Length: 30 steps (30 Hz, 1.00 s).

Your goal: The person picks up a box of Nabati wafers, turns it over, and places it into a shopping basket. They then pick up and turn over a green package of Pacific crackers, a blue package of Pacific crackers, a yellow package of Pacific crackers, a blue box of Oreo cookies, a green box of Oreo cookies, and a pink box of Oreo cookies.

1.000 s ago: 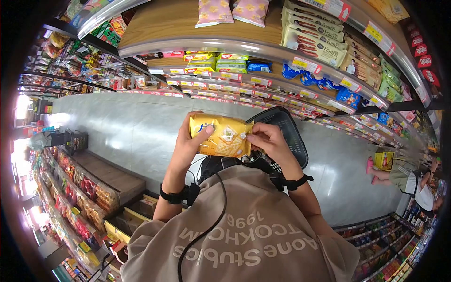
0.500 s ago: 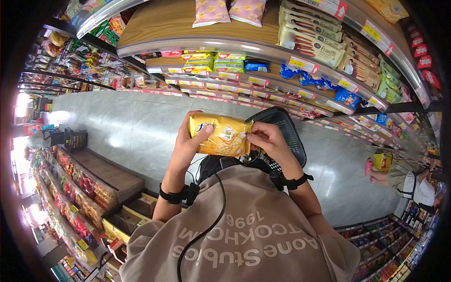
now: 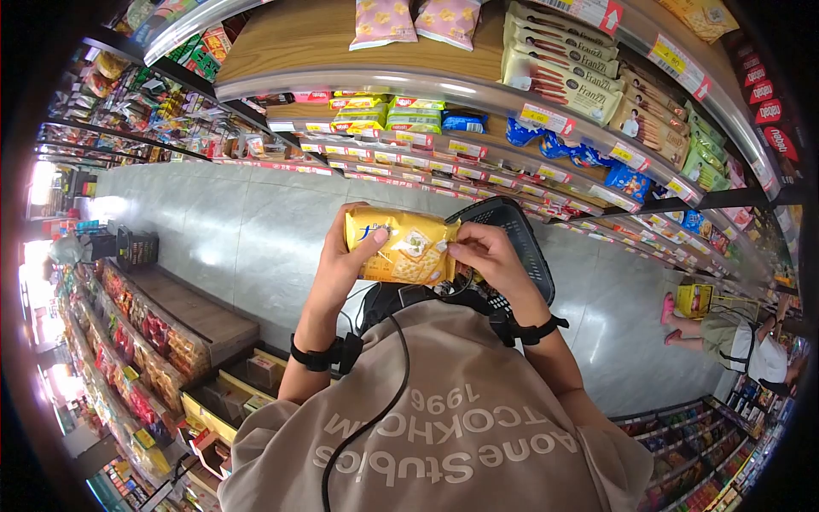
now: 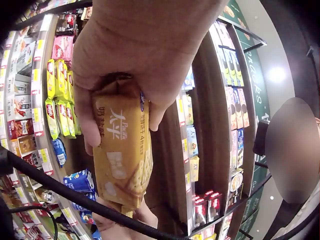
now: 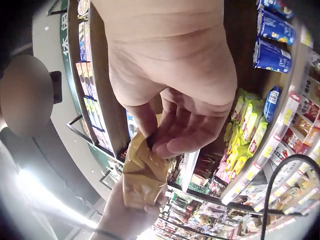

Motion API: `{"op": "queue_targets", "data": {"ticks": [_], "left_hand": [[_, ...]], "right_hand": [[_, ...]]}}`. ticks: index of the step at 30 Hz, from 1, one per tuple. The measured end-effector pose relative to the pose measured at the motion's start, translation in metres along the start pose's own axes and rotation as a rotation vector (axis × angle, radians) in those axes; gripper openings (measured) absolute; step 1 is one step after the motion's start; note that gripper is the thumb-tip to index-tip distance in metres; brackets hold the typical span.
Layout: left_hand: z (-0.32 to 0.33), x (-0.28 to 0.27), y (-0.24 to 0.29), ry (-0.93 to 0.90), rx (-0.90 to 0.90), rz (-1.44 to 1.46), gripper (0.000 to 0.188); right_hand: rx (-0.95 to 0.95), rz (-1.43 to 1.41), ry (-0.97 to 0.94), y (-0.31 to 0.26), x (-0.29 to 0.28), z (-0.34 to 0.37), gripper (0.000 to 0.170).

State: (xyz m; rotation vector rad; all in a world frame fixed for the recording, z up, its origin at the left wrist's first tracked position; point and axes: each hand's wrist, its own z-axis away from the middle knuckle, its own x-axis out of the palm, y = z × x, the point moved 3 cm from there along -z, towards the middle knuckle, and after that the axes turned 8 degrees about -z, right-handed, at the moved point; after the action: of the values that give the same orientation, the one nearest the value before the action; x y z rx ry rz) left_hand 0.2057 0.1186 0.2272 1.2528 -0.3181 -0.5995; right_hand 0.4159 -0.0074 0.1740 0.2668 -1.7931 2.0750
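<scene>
A yellow pack of crackers (image 3: pixel 408 258) lies across the front of the person's chest, its printed face turned up toward the head camera. At one end the left hand (image 3: pixel 339 260) grips it, thumb on top of the wrapper. The right hand (image 3: pixel 495 260) pinches the crimped wrapper at the other end between thumb and fingers. Seen from the left wrist, the pack (image 4: pixel 122 145) shows Chinese print on its side and looks whole. In the right wrist view the folded end of the wrapper (image 5: pixel 145 167) sits right under the curled right fingers.
A dark shopping basket (image 3: pixel 531 235) hangs by the right forearm. Ahead, store shelves hold pink bags (image 3: pixel 384 21), cream Franzzi packs (image 3: pixel 559 81) and blue bags (image 3: pixel 630 181). Another person (image 3: pixel 738 346) is in the aisle at right, near a yellow basket (image 3: pixel 694 300). Dark cables cross the shirt.
Both hands keep their hold on the cracker pack, which stays almost still. The person at right has shifted slightly, and the head view has moved a little.
</scene>
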Motion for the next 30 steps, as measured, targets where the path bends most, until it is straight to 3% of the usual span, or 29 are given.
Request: {"op": "queue_targets", "data": {"ticks": [21,25,27,30], "left_hand": [[0.003,0.004,0.0,-0.013,0.005,-0.007,0.044],[0.003,0.006,0.001,0.044,-0.015,0.114,0.044],[0.0,0.006,-0.003,0.037,-0.012,0.087,0.045],[-0.001,0.011,-0.006,-0.065,-0.025,0.053,0.047]], "right_hand": [[-0.001,0.022,0.021,0.001,-0.003,0.004,0.016],[0.002,-0.102,0.071,0.001,0.002,-0.001,0.035],[0.034,-0.173,0.029,0.009,-0.003,-0.005,0.055],[0.103,-0.232,-0.027,0.013,-0.007,-0.007,0.06]]}}
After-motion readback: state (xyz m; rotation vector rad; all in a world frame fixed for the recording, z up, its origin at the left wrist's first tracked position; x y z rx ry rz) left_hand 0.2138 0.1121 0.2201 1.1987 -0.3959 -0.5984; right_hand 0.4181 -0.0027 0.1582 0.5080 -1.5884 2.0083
